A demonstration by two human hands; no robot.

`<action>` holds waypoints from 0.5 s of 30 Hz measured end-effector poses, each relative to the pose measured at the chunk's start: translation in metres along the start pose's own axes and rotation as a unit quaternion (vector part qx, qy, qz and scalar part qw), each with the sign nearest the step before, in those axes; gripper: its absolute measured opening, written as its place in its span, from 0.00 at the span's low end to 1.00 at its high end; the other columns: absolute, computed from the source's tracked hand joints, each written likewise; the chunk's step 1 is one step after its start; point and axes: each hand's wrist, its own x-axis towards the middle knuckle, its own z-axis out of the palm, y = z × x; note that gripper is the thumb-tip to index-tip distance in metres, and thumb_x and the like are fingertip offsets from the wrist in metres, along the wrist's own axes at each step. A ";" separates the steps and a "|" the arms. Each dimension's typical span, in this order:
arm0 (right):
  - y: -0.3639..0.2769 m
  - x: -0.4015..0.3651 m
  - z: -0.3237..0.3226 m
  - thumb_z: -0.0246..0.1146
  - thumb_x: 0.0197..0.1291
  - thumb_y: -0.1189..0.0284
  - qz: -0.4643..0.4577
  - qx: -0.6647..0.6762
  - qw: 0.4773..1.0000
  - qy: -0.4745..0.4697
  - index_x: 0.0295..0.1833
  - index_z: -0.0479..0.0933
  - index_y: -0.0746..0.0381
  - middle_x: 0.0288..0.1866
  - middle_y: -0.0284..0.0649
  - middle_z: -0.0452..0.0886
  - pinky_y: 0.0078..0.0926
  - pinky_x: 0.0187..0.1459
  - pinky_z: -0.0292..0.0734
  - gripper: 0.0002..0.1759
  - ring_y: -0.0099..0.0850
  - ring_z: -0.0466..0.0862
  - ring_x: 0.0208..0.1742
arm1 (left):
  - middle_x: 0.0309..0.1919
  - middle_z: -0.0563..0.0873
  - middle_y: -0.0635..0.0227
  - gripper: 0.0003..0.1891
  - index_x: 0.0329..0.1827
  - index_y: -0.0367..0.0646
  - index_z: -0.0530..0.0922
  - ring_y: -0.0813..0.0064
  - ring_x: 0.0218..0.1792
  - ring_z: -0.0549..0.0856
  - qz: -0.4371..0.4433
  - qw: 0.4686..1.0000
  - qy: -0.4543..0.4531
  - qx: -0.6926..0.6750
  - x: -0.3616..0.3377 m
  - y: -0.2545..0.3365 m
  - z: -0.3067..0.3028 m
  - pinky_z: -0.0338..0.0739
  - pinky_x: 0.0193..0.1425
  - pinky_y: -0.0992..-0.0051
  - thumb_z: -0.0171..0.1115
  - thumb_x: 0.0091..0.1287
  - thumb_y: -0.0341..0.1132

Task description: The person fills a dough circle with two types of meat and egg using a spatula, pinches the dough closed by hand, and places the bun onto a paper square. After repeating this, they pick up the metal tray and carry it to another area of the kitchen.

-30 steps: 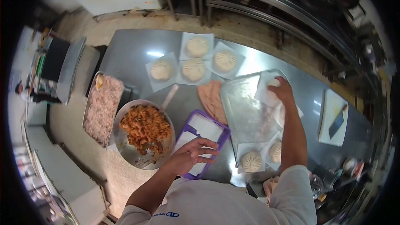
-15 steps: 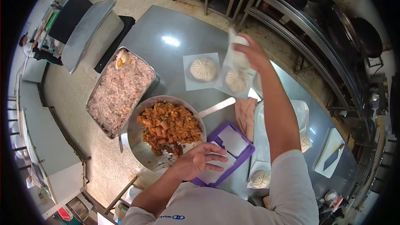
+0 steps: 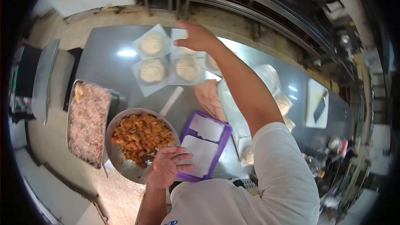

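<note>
My right hand [image 3: 195, 36] reaches over the far side of the steel table, thumb and fingers apart and holding nothing. Beneath and beside it is a pleated bun [image 3: 186, 50] on paper, partly covered by the hand. To its left, another bun [image 3: 151, 43] rests on a square of paper. Nearer are a front-left bun [image 3: 152, 71] and a front-middle bun [image 3: 187, 68], also on paper. My left hand [image 3: 164, 168] hovers, palm up with loosely spread fingers, between the bowl of orange-brown filling [image 3: 143, 137] and a purple tray [image 3: 227, 135] of white paper sheets.
A metal pan of pinkish minced filling [image 3: 88, 121] stands at the left. A spatula handle [image 3: 171, 102] sticks out of the bowl. A crumpled cloth [image 3: 209, 98] lies beside a metal tray [image 3: 233, 96] with buns. Farther right, a knife [image 3: 320, 108] rests on a white cutting board [image 3: 310, 100].
My right hand has let go of the bun and paper it carried; a bun now sits at the back left of the group. The view has shifted and turned. My left hand stays open.
</note>
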 end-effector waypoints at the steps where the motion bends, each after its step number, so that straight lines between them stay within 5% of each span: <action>1: 0.029 -0.034 -0.019 0.72 0.56 0.50 0.022 0.006 1.000 0.016 0.71 0.71 0.59 0.72 0.54 0.71 0.39 0.70 0.67 0.41 0.49 0.72 0.71 | 0.72 0.67 0.43 0.35 0.73 0.38 0.62 0.39 0.72 0.69 0.002 1.000 -0.002 0.010 0.003 -0.001 0.004 0.73 0.67 0.36 0.55 0.74 0.57; 5: 0.148 -0.215 -0.089 0.70 0.57 0.47 0.216 -0.015 0.973 0.080 0.64 0.77 0.65 0.63 0.56 0.80 0.42 0.68 0.70 0.38 0.52 0.76 0.66 | 0.72 0.66 0.43 0.35 0.73 0.39 0.61 0.38 0.72 0.68 -0.040 0.997 -0.047 0.048 0.015 -0.007 0.021 0.73 0.67 0.35 0.53 0.75 0.57; 8: 0.186 -0.336 -0.111 0.75 0.46 0.40 0.402 -0.158 0.901 0.027 0.72 0.69 0.62 0.68 0.64 0.71 0.46 0.66 0.72 0.53 0.56 0.75 0.66 | 0.72 0.65 0.43 0.38 0.72 0.37 0.60 0.39 0.72 0.68 -0.082 0.995 -0.049 0.033 0.021 -0.021 0.032 0.72 0.67 0.36 0.58 0.72 0.57; 15: 0.170 -0.413 -0.061 0.80 0.39 0.47 0.398 -0.140 0.906 0.023 0.75 0.66 0.55 0.64 0.55 0.71 0.50 0.59 0.78 0.57 0.57 0.75 0.62 | 0.73 0.65 0.45 0.42 0.73 0.36 0.60 0.43 0.73 0.68 -0.189 0.978 -0.056 0.065 0.041 -0.073 0.065 0.71 0.68 0.39 0.66 0.67 0.56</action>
